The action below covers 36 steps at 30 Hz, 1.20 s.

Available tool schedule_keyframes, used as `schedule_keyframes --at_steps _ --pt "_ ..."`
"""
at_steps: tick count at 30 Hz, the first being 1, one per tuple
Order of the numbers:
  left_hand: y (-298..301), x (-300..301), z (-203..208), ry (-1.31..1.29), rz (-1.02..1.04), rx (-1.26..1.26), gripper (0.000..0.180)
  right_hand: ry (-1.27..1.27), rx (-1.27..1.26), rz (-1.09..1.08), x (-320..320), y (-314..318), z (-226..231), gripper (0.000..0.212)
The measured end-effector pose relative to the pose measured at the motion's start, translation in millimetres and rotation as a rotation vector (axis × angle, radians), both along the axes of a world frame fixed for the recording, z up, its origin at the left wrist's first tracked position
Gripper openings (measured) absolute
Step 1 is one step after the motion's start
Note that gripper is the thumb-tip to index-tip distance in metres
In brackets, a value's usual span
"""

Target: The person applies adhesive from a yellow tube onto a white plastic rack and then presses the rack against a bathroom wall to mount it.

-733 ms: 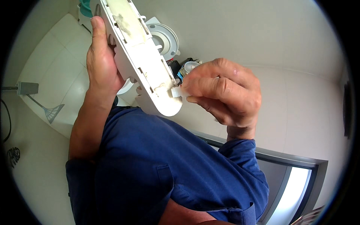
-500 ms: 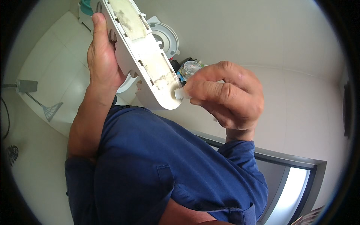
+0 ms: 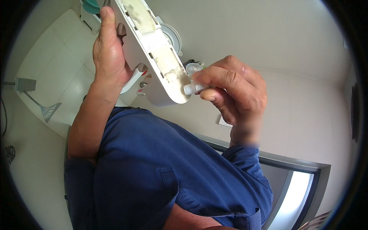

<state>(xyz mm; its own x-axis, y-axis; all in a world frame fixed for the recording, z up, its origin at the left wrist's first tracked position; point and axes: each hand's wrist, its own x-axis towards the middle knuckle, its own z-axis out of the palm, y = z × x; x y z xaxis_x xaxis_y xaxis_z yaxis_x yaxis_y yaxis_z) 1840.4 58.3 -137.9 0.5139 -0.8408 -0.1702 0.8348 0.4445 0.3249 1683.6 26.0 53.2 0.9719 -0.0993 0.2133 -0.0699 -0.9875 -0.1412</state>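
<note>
My left hand [image 3: 109, 61] grips a long white plastic rack [image 3: 152, 39] by its side, with the thumb up along its edge. The rack is tilted, its rounded lower end toward me and its upper end cut off by the picture's top. Two cream-coloured adhesive patches with grey grime, the lower one [image 3: 165, 61] nearer me, lie in its back. My right hand [image 3: 239, 86] pinches a small translucent white tube [image 3: 196, 89] with a threaded neck between thumb and fingers. The neck is at the rack's rounded end; whether it touches, I cannot tell.
Beyond the rack are a round grey-white basin-like object [image 3: 172, 36] and a small white fan [image 3: 194, 68]. At left, a grey fly swatter [image 3: 50, 111] hangs by the tiled surface. A dark-framed doorway [image 3: 299, 166] stands at lower right.
The rack and my left hand have shifted slightly right and up. My right thumb has moved lower, and more of the tube shows between the fingers.
</note>
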Motion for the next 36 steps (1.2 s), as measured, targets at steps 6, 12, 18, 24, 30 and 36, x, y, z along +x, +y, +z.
schedule_keyframes --at_steps 6,12,18,24,30,36 --pt "-1.5 0.6 -0.9 0.005 -0.012 -0.041 0.067 0.028 -0.075 0.034 6.6 0.5 5.8 0.034" --pt "0.9 -4.4 7.9 0.018 -0.013 -0.077 0.066 0.088 -0.074 0.021 10.8 -2.4 5.7 0.036" --pt "-6.0 1.0 5.4 0.037 -0.098 -0.139 0.069 0.06 -0.09 -0.052 19.6 10.4 3.6 0.037" --pt "-12.9 3.3 17.0 0.012 -0.195 -0.138 0.069 0.062 -0.142 -0.134 27.1 19.3 11.4 0.035" --pt "-1.5 19.3 24.3 -0.074 -0.28 -0.094 0.07 -0.027 -0.06 -0.156 32.2 20.1 6.2 0.033" --pt "15.4 32.5 44.1 -0.216 -0.273 0.029 0.071 -0.111 0.018 -0.169 37.3 16.4 5.0 0.03"
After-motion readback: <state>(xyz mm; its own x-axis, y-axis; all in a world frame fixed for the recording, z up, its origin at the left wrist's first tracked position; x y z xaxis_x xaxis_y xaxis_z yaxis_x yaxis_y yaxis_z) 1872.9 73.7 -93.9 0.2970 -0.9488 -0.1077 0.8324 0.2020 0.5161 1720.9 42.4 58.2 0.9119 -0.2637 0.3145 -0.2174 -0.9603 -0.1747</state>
